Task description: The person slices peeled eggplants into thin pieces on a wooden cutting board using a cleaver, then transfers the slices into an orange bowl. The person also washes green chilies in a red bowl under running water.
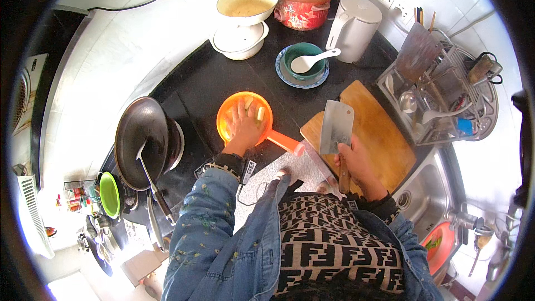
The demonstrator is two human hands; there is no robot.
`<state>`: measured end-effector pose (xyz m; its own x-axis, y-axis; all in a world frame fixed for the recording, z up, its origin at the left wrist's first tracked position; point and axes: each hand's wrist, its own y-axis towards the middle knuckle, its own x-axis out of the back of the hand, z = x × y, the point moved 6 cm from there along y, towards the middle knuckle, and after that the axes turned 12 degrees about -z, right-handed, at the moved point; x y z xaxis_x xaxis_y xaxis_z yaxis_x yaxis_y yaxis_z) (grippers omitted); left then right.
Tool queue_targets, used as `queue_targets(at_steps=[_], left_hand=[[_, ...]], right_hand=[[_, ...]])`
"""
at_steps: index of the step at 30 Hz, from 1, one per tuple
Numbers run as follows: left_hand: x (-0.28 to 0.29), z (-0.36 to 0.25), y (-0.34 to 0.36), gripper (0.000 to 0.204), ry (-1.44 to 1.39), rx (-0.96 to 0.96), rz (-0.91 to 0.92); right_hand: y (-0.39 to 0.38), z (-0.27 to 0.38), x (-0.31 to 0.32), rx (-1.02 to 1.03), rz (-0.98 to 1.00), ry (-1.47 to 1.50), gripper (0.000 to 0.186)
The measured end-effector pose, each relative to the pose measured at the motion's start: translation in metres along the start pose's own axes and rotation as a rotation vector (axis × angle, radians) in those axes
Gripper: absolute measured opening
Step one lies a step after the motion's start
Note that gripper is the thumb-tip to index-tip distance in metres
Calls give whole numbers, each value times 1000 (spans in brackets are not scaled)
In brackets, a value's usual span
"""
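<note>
My left hand (245,126) reaches down into an orange plastic bowl with a long handle (282,141), standing on the black counter. Its fingers are spread over pale yellow food pieces (260,113), partly hidden under the palm. Held upright by its wooden handle, a cleaver (336,126) with a broad metal blade is in my right hand (356,161). Beneath that hand and blade lies a wooden cutting board (382,128), with some wet-looking marks on its surface.
A wok (142,150) with a spatula is at the left. Behind are stacked white bowls (241,42), a red clay pot (302,5), a green bowl (301,72) with a white spoon, and a white kettle (356,28). A dish rack (423,136) and sink (426,189) lie right.
</note>
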<state>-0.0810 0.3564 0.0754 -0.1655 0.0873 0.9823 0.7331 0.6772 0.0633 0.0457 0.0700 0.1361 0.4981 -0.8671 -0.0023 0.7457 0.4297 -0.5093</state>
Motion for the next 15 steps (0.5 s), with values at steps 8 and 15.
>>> queue_targets(at_steps=[8, 15], left_hand=[[-2, 5, 1, 66, -42, 26, -17], [10, 8, 19, 47, -232, -105, -141]], right_hand=[[-2, 1, 6, 43, -1, 54, 18], [0, -2, 32, 154, 6, -70, 19]])
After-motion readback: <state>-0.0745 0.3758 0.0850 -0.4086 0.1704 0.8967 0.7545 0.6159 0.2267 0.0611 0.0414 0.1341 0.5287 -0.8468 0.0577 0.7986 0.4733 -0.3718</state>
